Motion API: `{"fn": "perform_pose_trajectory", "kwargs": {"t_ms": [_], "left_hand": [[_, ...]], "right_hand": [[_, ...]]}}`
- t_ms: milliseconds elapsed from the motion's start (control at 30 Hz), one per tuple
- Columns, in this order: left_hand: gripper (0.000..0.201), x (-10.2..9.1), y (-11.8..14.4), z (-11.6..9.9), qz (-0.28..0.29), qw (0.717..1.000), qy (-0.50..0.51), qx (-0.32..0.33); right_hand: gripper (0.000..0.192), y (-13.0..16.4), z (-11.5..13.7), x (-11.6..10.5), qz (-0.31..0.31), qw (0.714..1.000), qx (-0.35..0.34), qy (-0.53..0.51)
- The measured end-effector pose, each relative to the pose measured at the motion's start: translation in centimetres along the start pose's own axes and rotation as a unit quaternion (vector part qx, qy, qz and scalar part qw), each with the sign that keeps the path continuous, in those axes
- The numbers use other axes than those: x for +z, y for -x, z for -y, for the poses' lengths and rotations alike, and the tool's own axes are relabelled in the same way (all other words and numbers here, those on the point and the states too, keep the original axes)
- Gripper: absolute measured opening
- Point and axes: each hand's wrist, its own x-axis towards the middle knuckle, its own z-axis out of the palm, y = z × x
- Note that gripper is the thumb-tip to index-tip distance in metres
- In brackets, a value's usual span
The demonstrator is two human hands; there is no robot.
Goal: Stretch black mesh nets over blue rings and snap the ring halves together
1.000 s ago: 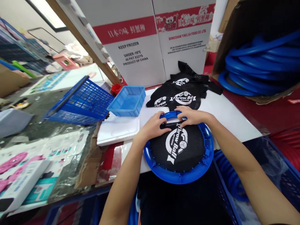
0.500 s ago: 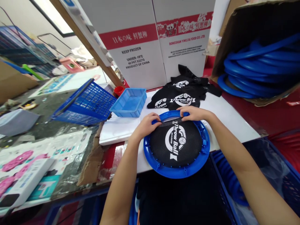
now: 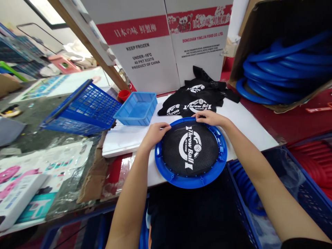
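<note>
A blue plastic ring [image 3: 192,181] with a black "Throw Ball" mesh [image 3: 190,149] stretched across it lies on the white table [image 3: 249,129], overhanging its front edge. My left hand [image 3: 155,133] presses the mesh at the ring's far left rim. At the far rim, my right hand [image 3: 209,117] holds the mesh edge down with fingers curled. A heap of loose black printed meshes [image 3: 197,95] lies just behind the ring.
A small light-blue tray [image 3: 136,109] and a tilted dark-blue basket [image 3: 83,109] stand to the left. White cartons [image 3: 166,45] line the back. A box of blue rings [image 3: 282,65] is at right. Bins with blue and red rings sit below the table.
Both hands have slid along the far rim, moving apart from the top centre. The mesh now covers the ring's far edge more fully.
</note>
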Motion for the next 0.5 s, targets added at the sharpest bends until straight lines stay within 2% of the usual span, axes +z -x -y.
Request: {"fn": "perform_pose_trajectory", "kwargs": {"t_ms": [333,500], "left_hand": [[0.017,-0.3,-0.5,1.2,-0.008,0.996,0.084,-0.036],[0.011,-0.5,-0.4,1.4,0.009,0.994,0.104,-0.035]], "right_hand": [[0.019,-0.2,-0.5,-0.1,0.006,1.000,0.000,-0.013],[0.018,-0.1,-0.4,-0.4,0.020,0.999,0.012,-0.028]]}}
